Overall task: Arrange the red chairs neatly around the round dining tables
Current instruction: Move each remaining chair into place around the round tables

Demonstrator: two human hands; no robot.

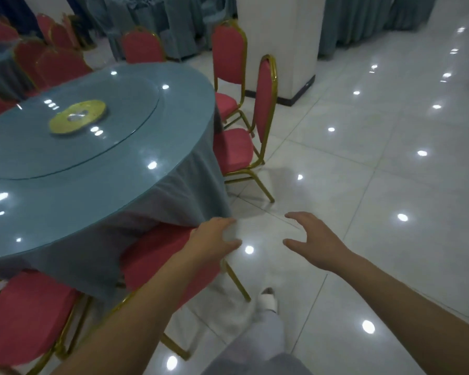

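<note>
Step in hand: the person seems to be between chairs, both arms stretched forward and nothing held; the reach looks aimed along the right side of the round table (98,169)
Left hand (214,236): over the cloth hem at the table's near-right edge; fingers loosely curved and gripping nothing; contact with the cloth cannot be told
Right hand (312,239): further out from the table, over bare floor; fingers spread and empty
Nearest chair (157,255): seat partly under the table's cloth, just below the left hand; it looks placed
Side chair (266,98): at the table's right side, seat near the cloth, back seen almost edge-on; it looks askew and is probably the next one
Next move: a step along the table's rim; both hands on the top of that chair's back; a turn to face the seat at the table's centre, without snagging the cloth
Other chairs: one (228,55) beyond the side chair; one (142,46) at the far rim; one (25,315) near-left
Floor (377,185): glossy pale tiles mirroring lamps; legs should slide easily
Room: white pillar (279,41) beyond the table's right; teal drapes (173,20) behind
</note>
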